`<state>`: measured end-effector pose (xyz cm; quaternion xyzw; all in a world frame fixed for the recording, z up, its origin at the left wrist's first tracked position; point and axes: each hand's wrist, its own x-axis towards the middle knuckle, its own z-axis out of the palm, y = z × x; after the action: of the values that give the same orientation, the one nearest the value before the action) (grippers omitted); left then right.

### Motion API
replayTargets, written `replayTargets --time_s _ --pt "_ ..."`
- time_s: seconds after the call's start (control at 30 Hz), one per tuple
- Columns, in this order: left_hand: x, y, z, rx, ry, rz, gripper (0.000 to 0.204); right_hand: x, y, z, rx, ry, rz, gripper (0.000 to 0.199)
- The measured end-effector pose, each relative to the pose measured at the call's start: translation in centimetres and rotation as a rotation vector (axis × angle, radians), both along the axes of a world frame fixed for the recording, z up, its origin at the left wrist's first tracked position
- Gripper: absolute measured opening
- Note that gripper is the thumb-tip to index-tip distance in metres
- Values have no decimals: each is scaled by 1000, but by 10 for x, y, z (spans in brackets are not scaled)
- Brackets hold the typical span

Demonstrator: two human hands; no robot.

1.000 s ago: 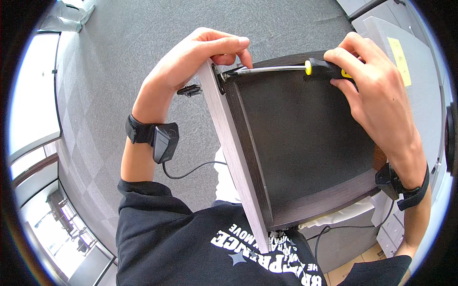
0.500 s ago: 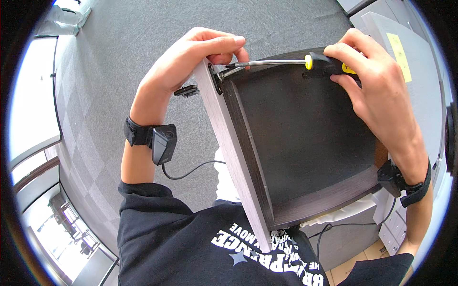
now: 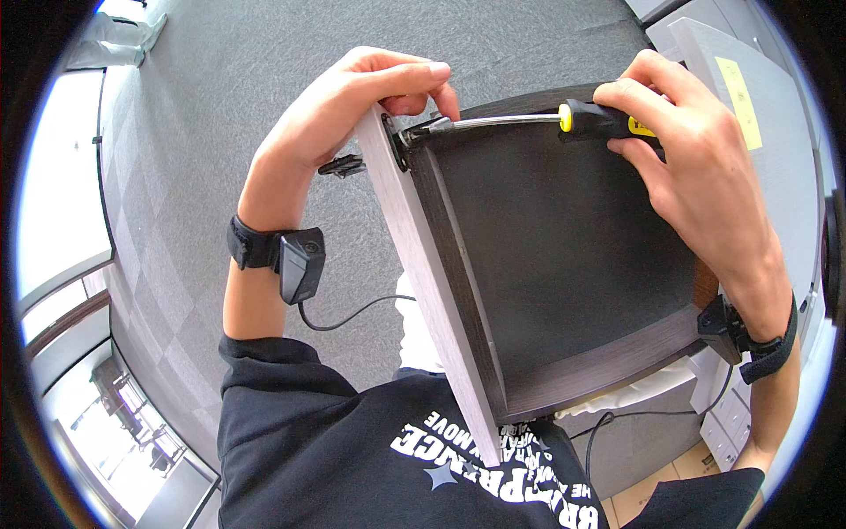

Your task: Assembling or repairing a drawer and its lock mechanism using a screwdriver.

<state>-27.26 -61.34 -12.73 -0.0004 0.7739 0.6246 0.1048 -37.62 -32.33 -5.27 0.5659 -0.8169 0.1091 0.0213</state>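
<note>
An open drawer (image 3: 564,256) with a dark inside juts out in front of me, its pale wood-grain front panel (image 3: 432,291) on the left. My left hand (image 3: 379,84) is curled over the far end of that panel, its fingertips close to a black-and-metal fitting (image 3: 397,141) at the inner corner. In my right hand (image 3: 683,132) is a screwdriver (image 3: 608,122) with a black and yellow handle. Its metal shaft runs left across the drawer to the fitting. The tip meets or overlaps the fitting; exact contact is hard to make out.
A black handle (image 3: 342,166) sticks out from the panel's outer face. Thin cables (image 3: 352,322) trail from the black devices strapped to my wrists. A grey cabinet top (image 3: 749,97) with a yellow label stands at right. Another person's legs (image 3: 119,40) show at far left.
My right hand has shifted the screwdriver slightly left, and its shaft now lines up with the metal piece at the fitting. The left hand has barely moved.
</note>
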Motion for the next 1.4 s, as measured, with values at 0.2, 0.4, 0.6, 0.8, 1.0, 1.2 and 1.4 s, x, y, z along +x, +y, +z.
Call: replayTargets --time_s 0.2,0.4,0.6,0.8,1.0,1.2,1.4 --pt "0 -1 -2 5 1 3 46 -2 1 1 2 -11 -5 36" --pt "0 -1 -3 10 -1 -8 46 0 3 -2 30 9 -15 36" --pt "-1 -3 -9 -22 69 -44 50 0 3 0 38 -12 -12 36" --pt "-1 0 -3 -8 17 -20 46 -1 4 -3 33 -13 -9 37" --pt "0 -2 -4 -19 21 -36 49 -1 1 0 24 -94 -6 36" --pt "0 -2 -4 12 7 -28 45 -2 -2 -2 9 -95 5 35" --pt "-1 -5 -10 -21 76 -52 47 -6 -1 -10 25 -141 -34 34"
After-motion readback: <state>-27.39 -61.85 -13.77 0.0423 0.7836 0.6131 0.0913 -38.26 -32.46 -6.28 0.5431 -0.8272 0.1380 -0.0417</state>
